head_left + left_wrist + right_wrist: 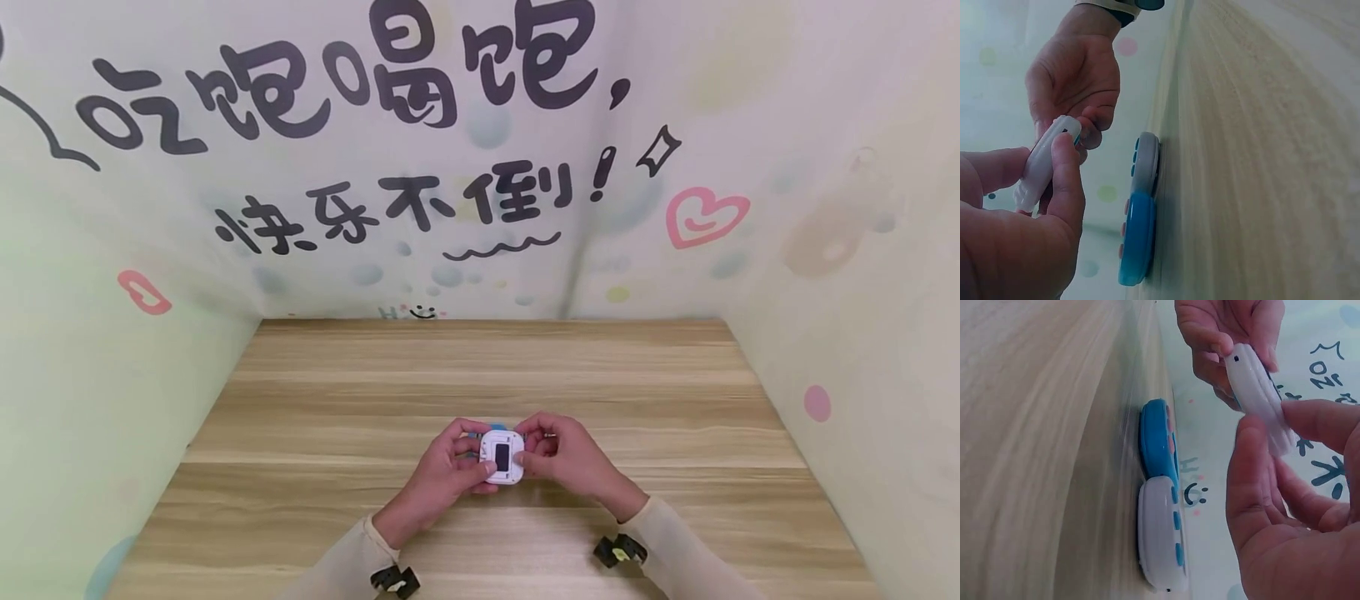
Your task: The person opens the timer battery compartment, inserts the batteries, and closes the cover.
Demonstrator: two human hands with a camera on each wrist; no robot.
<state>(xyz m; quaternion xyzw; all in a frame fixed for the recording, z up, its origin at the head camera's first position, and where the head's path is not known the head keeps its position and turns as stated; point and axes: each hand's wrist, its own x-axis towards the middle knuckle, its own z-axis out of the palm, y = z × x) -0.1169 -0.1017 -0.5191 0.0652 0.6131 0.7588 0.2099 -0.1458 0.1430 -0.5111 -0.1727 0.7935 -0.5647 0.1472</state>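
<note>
Between both hands, above the table, is a small white plastic device [503,457] with rounded corners and a dark rectangle on the face turned up. My left hand [438,473] grips its left side, thumb on the upper face. At the right edge, my right hand [576,460] pinches it between thumb and fingers. Edge-on, the device's thick rim [1254,394] shows a small dark hole in the right wrist view. Beneath, on the table, lie a blue piece [1137,240] with pink buttons and a white piece [1157,531] with blue buttons, touching end to end.
The wood-grain table [337,375] is enclosed at the back and sides by pale printed walls [847,333] with dark lettering and pink hearts. Black wrist cameras [620,550] sit on both cuffs.
</note>
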